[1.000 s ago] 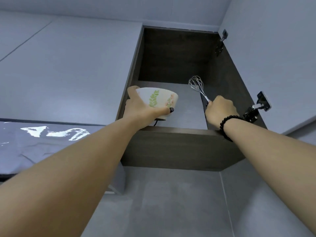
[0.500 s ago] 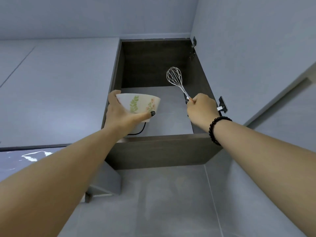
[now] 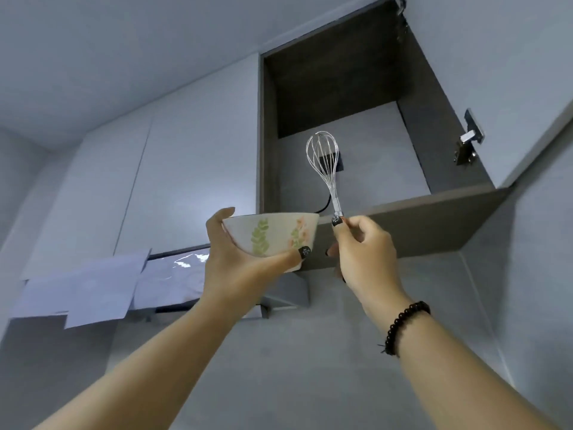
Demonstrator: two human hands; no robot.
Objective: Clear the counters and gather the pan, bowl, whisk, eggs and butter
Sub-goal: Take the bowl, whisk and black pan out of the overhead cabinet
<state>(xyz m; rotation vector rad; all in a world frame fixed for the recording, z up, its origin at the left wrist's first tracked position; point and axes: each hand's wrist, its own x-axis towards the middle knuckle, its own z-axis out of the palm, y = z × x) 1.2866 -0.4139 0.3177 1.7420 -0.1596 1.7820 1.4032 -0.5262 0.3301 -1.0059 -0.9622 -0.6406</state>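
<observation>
Both hands have come down and out of the open wall cabinet (image 3: pixel 344 97) since the earlier frames, so the bowl and whisk that were level with its inside now sit at or just below its front bottom edge. With the arm reaching up from the lower left and the wrist bent back, the left hand (image 3: pixel 235 268) cups the bowl (image 3: pixel 273 232) from underneath: thumb up against the left side near the rim, palm under the base, and one dark-nailed fingertip pressed on the lower right of the bowl's wall, so its fingers (image 3: pixel 291 260) are wrapped around and gripping the bowl. The bowl is held upright, pale with green and pink leaf prints, in front of the cabinet's lower left corner. From the lower right the other arm rises, a black bead bracelet (image 3: pixel 406 325) on the wrist, to the right hand (image 3: pixel 366 252), just beside the bowl. Its fingers are curled in, thumb and forefinger pinching the bottom end of the whisk (image 3: pixel 324 162) handle. The whisk stands nearly upright, its wire loops up in front of the cabinet opening, where a dark socket (image 3: pixel 336 161) and cord show on the back wall behind it. A hinge (image 3: pixel 468 141) shows on the cabinet's right wall.
</observation>
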